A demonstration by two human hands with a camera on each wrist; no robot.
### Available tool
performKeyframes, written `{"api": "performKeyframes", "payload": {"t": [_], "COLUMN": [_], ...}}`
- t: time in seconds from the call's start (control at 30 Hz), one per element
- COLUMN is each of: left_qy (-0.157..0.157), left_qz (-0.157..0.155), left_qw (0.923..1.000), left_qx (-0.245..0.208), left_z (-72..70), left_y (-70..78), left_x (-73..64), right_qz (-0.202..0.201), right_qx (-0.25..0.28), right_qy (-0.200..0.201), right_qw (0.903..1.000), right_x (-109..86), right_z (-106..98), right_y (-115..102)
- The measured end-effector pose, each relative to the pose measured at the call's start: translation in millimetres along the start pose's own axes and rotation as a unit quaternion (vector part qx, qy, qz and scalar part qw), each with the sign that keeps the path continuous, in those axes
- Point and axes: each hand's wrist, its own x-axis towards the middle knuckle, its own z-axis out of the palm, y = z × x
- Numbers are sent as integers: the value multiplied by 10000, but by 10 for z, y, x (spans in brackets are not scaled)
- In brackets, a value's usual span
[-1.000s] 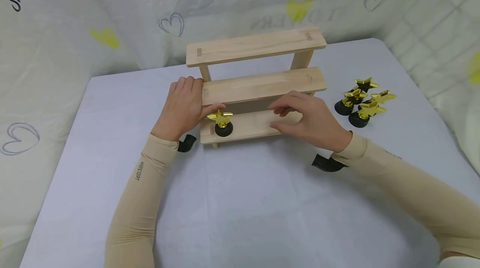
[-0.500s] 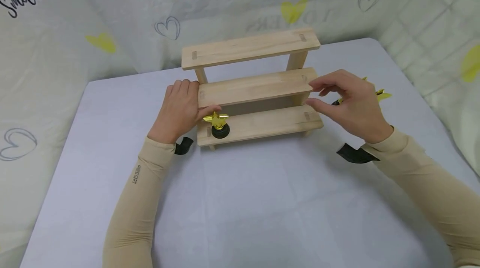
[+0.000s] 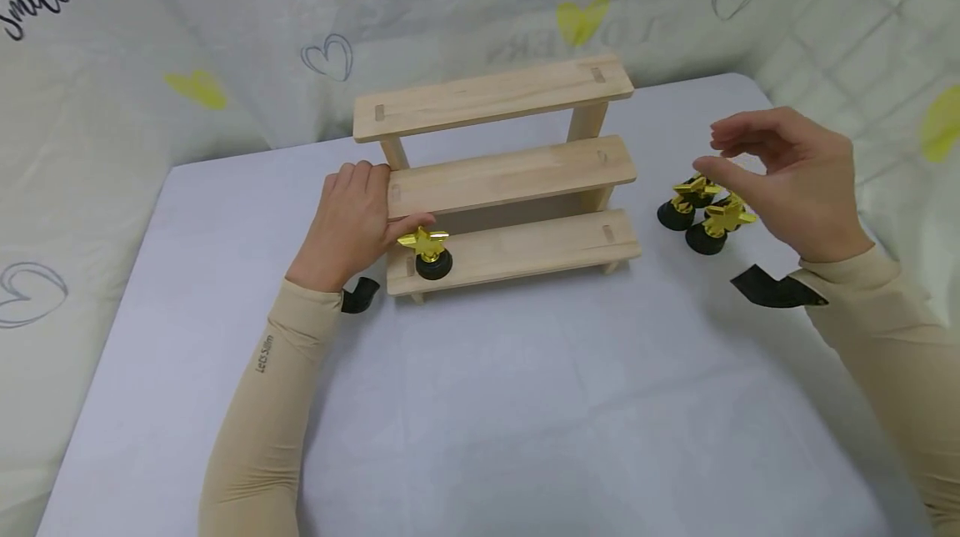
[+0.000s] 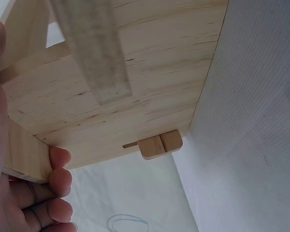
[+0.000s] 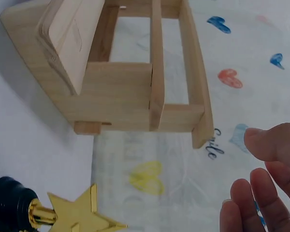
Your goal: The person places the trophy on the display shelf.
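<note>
A three-tier wooden shelf (image 3: 517, 251) stands on the table. My left hand (image 3: 351, 224) grips the left end of its middle tier; in the left wrist view the fingertips (image 4: 60, 181) curl round the board's edge. One star trophy (image 3: 432, 253), gold on a black round base, stands at the left end of the lowest tier, close to my left thumb. My right hand (image 3: 795, 178) holds nothing. Its thumb and fingers are apart, above and to the right of several more star trophies (image 3: 707, 238), partly hiding them. One gold star (image 5: 79, 212) shows at the bottom of the right wrist view.
White cloth covers the table (image 3: 480, 420). Behind it hangs a pale curtain (image 3: 450, 12) printed with hearts and words. Black straps (image 3: 776, 287) hang below both wrists.
My right hand has moved from in front of the lowest tier to the right, past the shelf and over the group of trophies. My left hand keeps its grip on the shelf.
</note>
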Motion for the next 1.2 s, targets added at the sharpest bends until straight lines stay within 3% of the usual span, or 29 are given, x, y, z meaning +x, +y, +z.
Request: {"api": "performKeyframes", "payload": {"t": [0.1,0.37,0.5,0.6,0.7,0.93,1.2], "left_qy": [-30,15,48,34,42,100,113], "left_qz": [-5,22,32,27,44,66,107], "left_qw": [10000,10000,10000,10000,10000,9999,9999], "left_qx": [0,25,19,-9,-26,-50,-71], "left_z": [-2,4,3,-2,2,12,9], "left_y": [1,-9,-12,-7,-4,-3,-10], "left_x": [3,-18,-21,-18,-12,0,-4], "right_qz": [187,710,882,1110,1343,1687,1963], "right_qx": [181,51,-682,-1565,-1949,-1391,-1750], "right_qy": [195,307,385,408,364,388,243], "right_qw": [9995,9970,9930,9806,9709,9750,9645], "right_x": [25,45,27,-3,-42,-118,-157], "right_z": [-119,-390,-504,-583,-654,-754,-823], "right_y": [21,138,202,229,253,315,359]}}
